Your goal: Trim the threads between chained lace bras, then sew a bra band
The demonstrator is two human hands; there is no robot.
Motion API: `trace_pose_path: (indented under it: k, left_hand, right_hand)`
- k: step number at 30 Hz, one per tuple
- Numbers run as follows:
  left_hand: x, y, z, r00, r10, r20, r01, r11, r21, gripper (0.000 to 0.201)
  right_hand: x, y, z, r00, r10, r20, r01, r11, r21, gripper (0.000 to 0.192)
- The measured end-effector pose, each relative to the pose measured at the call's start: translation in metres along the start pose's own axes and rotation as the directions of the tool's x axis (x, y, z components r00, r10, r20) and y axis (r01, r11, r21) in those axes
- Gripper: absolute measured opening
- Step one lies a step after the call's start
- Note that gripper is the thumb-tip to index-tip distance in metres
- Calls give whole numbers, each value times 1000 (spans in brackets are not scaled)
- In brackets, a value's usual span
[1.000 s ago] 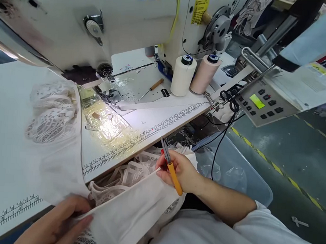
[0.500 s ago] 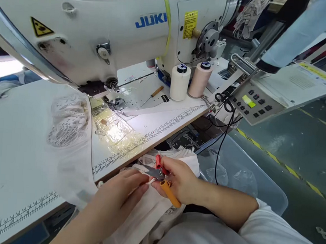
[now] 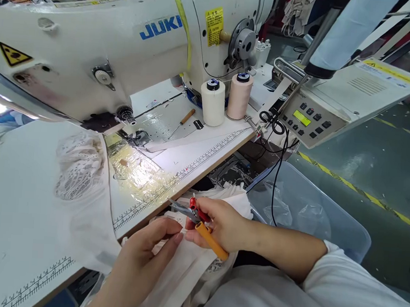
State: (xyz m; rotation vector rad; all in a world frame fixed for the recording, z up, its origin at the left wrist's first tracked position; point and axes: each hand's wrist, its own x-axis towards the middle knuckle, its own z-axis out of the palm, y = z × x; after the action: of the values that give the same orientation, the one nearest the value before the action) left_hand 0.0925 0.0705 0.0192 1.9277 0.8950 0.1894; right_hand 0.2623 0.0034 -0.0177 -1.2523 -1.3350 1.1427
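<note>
Reading JUKI on sewing machine (image 3: pixel 93 49), right hand (image 3: pixel 221 224) gripping snips (image 3: pixel 200 222)

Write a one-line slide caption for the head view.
Right hand holds orange-handled thread snips at white fabric pinched by left hand, below white sewing machine.

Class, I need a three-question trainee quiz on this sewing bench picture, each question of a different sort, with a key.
1. True or false: the right hand holds orange-handled thread snips.
2. How many thread cones stand beside the white sewing machine?
3. The left hand pinches: A) white fabric strip B) wooden-handled screwdriver C) black cable.

Key
1. True.
2. Two: the white thread cone and the pale pink thread cone.
3. A.
</note>
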Motion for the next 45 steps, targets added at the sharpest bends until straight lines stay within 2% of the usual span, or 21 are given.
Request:
trace_pose_path:
  k: [3, 6, 8, 12, 18, 25, 28, 32, 34, 37, 40, 43, 45]
  left_hand:
    - [-5, 8, 4, 988, -38, -150, 20, 993, -118, 11]
    - [-12, 14, 6, 950, -112, -292, 54, 978, -200, 9]
    - [-16, 14, 6, 924, -142, -354, 58, 970, -238, 9]
    - [-19, 8, 4, 898, -106, -427, 13, 977, -215, 8]
    - [-20, 12, 6, 843, -103, -529, -15, 977, -213, 9]
    - [-20, 9, 5, 842, -103, -529, -2, 981, -195, 10]
    - [-20, 7, 4, 864, -90, -496, -10, 981, -196, 9]
    - [-20, 9, 4, 838, -132, -530, 15, 975, -220, 8]
    - [-20, 10, 3, 857, -111, -504, 9, 979, -202, 8]
    - [-19, 11, 0, 884, -93, -458, 7, 983, -184, 9]
    - [-19, 11, 0, 872, -145, -468, 39, 972, -230, 10]
    - [-19, 10, 1, 872, -193, -451, 68, 958, -277, 10]
    - [-19, 8, 1, 872, -207, -443, 65, 947, -316, 11]
  right_hand:
    - [3, -2, -17, 991, -37, 127, 64, 974, -217, 42]
    - [6, 4, -28, 976, -37, 213, 140, 859, -492, 48]
    - [7, 8, -30, 966, -8, 257, 166, 783, -599, 46]
    - [5, 9, -26, 952, 44, 302, 187, 698, -692, 39]
    - [3, 6, -22, 948, 80, 308, 177, 670, -720, 34]
    - [1, 3, -21, 945, 122, 303, 145, 674, -724, 34]
    - [-1, 2, -19, 942, 162, 294, 98, 706, -701, 40]
    - [-2, 7, -15, 951, 160, 264, 49, 765, -642, 49]
    - [-2, 11, -15, 963, 133, 235, 37, 798, -602, 50]
    - [-2, 13, -19, 990, 53, 132, 19, 872, -489, 51]
    - [-4, 10, -24, 999, -40, 13, 42, 962, -272, 46]
    - [-7, 1, -25, 996, -83, 24, 85, 992, -89, 39]
    - [-8, -3, -21, 994, -76, 78, 82, 994, -71, 34]
